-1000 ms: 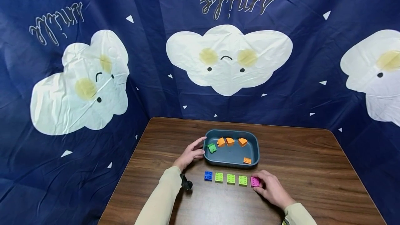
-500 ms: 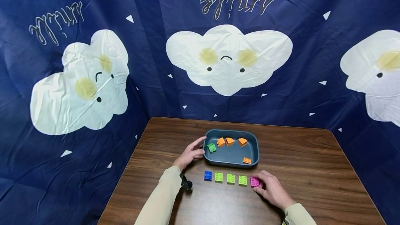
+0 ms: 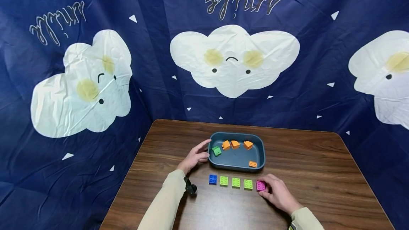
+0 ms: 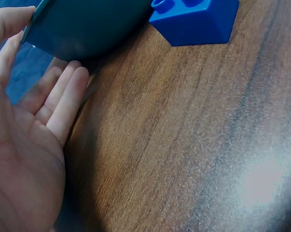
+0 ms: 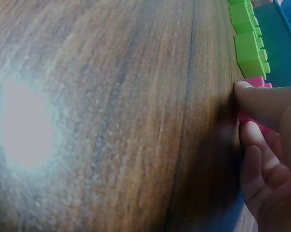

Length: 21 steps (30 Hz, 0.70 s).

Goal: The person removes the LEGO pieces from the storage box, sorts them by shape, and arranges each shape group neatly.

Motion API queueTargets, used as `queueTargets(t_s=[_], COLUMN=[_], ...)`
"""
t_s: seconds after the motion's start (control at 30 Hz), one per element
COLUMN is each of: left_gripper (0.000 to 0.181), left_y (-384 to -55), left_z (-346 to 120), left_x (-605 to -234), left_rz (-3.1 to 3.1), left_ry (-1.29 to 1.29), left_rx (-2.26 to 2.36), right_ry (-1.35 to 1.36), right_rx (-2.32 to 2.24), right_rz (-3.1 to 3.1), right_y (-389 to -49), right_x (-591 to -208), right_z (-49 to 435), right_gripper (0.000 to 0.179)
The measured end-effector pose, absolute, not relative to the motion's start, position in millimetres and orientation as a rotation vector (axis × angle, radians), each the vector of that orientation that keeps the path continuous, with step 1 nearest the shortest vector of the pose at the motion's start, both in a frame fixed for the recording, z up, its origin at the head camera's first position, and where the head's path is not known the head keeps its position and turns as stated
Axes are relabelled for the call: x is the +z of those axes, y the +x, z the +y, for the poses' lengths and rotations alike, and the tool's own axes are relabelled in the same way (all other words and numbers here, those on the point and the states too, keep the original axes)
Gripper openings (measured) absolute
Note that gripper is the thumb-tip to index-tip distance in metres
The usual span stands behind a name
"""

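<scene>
My right hand [image 3: 278,193] pinches a pink toy building brick [image 3: 260,186] between thumb and fingers at the right end of a row on the table. In the right wrist view the thumb covers part of that brick. To its left lie three lime-green bricks [image 3: 236,182] and a blue brick [image 3: 212,179], spaced apart with studs upward. My left hand [image 3: 193,159] rests against the left end of a dark teal tray [image 3: 234,159], its fingers mostly straight. In the left wrist view, fingertips [image 4: 77,75] lie right at the tray's lower wall.
Inside the tray are several orange pieces [image 3: 235,144] along the back, a flat orange brick [image 3: 252,164] at the front right and a green piece [image 3: 217,151] at the left. A blue curtain [image 3: 159,95] with clouds hangs behind the wooden table [image 3: 303,159].
</scene>
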<state>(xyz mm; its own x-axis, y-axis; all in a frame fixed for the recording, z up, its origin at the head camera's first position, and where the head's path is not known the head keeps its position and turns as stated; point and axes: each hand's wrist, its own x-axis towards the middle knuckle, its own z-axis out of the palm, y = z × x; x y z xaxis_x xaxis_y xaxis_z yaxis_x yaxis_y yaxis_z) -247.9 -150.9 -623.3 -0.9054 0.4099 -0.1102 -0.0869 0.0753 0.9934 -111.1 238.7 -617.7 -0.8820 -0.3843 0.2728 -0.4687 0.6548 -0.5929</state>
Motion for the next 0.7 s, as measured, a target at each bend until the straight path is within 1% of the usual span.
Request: queueTargets(t_s=[0.33, 0.7], left_gripper=[0.067, 0.067], left_y=[-248.2, -246.7], left_z=[-150.7, -150.1], left_x=[-622.6, -620.9], left_rz=[2.004, 2.002], left_ry=[0.321, 0.318], left_rx=[1.883, 1.89], right_ry=[0.727, 0.699], right_rx=[1.054, 1.047], right_rz=[-2.682, -2.749], right_y=[-110.1, -110.8], right_x=[-616.7, -615.8], right_z=[237.9, 238.0], right_gripper=[0.043, 0.041])
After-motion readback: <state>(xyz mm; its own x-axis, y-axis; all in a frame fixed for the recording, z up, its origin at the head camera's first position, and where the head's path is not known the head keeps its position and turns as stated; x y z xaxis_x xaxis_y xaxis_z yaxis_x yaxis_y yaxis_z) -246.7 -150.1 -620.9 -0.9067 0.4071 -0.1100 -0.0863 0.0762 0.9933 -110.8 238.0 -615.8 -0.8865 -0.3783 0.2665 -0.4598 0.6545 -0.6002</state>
